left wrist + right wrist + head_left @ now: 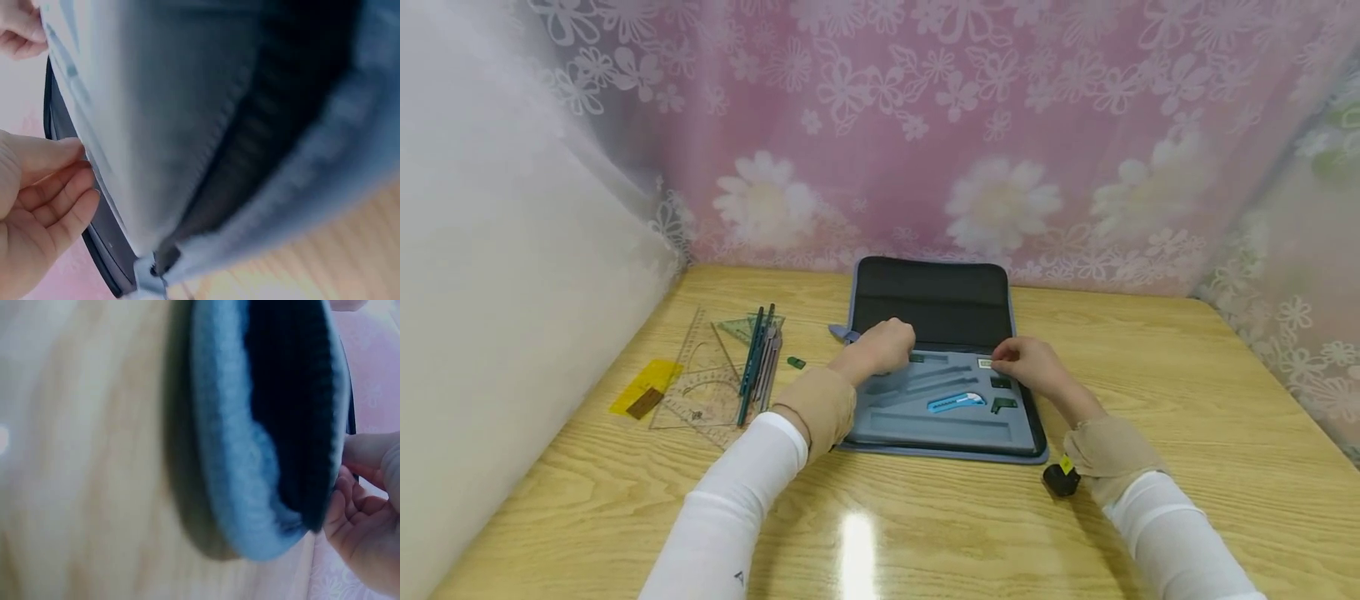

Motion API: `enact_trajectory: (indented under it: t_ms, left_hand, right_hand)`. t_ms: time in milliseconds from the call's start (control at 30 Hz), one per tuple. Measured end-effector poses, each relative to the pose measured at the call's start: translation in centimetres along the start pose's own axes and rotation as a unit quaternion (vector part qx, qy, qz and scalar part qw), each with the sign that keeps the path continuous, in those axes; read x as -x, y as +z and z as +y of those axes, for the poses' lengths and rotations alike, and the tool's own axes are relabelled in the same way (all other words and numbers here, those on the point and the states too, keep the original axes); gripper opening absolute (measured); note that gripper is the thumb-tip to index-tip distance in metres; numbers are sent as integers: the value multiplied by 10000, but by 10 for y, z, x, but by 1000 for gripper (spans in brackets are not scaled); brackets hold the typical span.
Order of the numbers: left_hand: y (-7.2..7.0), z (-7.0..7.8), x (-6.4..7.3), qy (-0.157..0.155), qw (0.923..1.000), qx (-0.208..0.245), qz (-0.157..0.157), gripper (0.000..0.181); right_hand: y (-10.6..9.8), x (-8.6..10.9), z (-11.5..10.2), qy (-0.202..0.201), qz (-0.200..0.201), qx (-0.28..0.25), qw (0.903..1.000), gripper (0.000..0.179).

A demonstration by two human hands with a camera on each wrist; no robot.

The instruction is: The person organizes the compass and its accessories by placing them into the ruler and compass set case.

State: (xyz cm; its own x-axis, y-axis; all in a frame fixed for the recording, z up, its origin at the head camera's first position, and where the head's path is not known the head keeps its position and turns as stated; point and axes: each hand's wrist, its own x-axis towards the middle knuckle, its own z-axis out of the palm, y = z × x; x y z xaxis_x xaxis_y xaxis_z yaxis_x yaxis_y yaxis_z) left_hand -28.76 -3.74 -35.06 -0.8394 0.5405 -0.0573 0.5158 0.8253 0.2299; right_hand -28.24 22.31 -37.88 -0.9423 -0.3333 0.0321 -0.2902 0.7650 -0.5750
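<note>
An unzipped case [942, 454] lies open on the table, with a grey tray [880, 435] in its near half. Over the tray's upper left, my left hand [883, 346] bends its fingers down; thumb and fingertips [78, 153] come close together at the tray edge, and what lies between them is hidden. A small green piece [917, 358] shows beside it. At the upper right corner, my right hand [1033, 364] pinches the end of a small white rectangular piece [985, 363]. A blue utility knife [957, 402], a dark block [1000, 382] and a dark green angled piece [1003, 404] sit in the tray.
Left of the case lie clear set squares [700, 379], dark pencils [750, 362], a metal compass [767, 358], a yellow sheet [643, 387] with a brown piece [645, 403], and a small green piece [796, 362]. A black tape measure [1062, 480] stands near the right wrist.
</note>
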Motion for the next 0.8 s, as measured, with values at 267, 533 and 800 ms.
enact_trajectory:
  t_ms: [267, 533, 800]
  left_hand:
    - [-14, -49, 30, -301, 9974, 603, 243, 15]
    - [-22, -102, 74, -562, 9982, 199, -104, 18]
    - [-22, -114, 93, -367, 9969, 168, -673, 25]
  right_hand:
    - [1, 0, 0, -97, 59, 117, 9999, 13]
    - [-3, -1, 1, -25, 105, 103, 9999, 13]
    - [0, 0, 4, -48, 26, 8, 10000, 13]
